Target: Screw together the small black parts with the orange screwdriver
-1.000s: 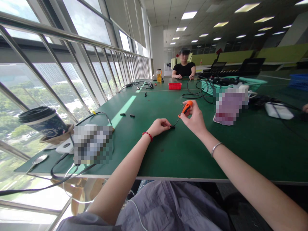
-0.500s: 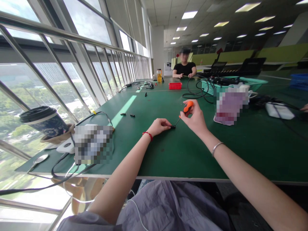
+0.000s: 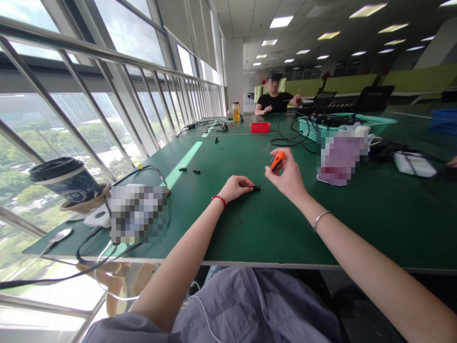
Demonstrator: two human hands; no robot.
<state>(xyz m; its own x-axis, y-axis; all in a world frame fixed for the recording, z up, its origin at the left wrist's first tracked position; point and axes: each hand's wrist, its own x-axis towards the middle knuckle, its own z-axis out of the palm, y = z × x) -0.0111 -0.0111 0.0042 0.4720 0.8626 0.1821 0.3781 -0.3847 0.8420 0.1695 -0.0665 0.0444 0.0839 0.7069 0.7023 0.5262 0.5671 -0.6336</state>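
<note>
A person's left hand [image 3: 235,186] rests on a green table [image 3: 271,224], fingers curled down and pinched on a small black part [image 3: 255,188], pinning it flat so it cannot slide. The right hand [image 3: 288,177] is closed around the orange handle of a small screwdriver [image 3: 274,166], held tilted so its thin shaft slopes down and left, with the tip meeting the part just beside the left fingertips. The part is tiny, dark and low; its details are too small to make out. It lies near the middle of the table, in front of the person. Two similar black pieces [image 3: 189,170] lie well apart to the left. Farther left stands a lidded paper cup [image 3: 66,180]. At the far end sits a red tray [image 3: 259,127], where another person [image 3: 274,97] is seated.
</note>
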